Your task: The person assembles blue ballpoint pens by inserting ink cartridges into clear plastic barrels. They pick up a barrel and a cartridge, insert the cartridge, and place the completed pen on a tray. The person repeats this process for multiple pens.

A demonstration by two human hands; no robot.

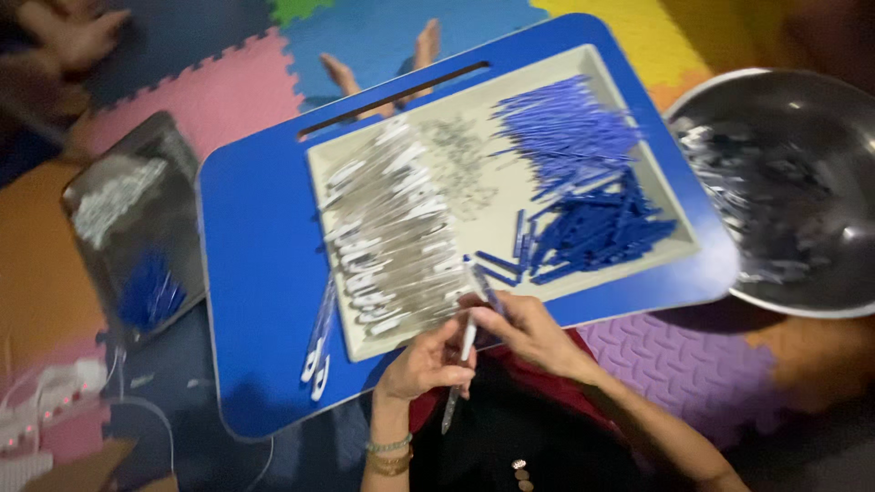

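Item in hand: one clear-barrelled pen (458, 378) with a white section, held upright-tilted at the near edge of the blue lap table (260, 273).
Left hand (424, 363): fingers closed round the pen's middle.
Right hand (529, 330): fingertips pinched on the pen's upper end, beside a blue cap (486, 290).
Tray (597, 77): one cream tray on the table.
Stock, counted: four heaps – clear barrels (392, 237), small springs (456, 164), blue refills (565, 132), blue caps (597, 228); pieces too many and blurred to count.
Loose: two or three pens (319, 342) left of the tray.
Steel bowl (788, 191): one, right, cut off by the edge.
Dark tray (137, 228): one, left, contents indistinct.
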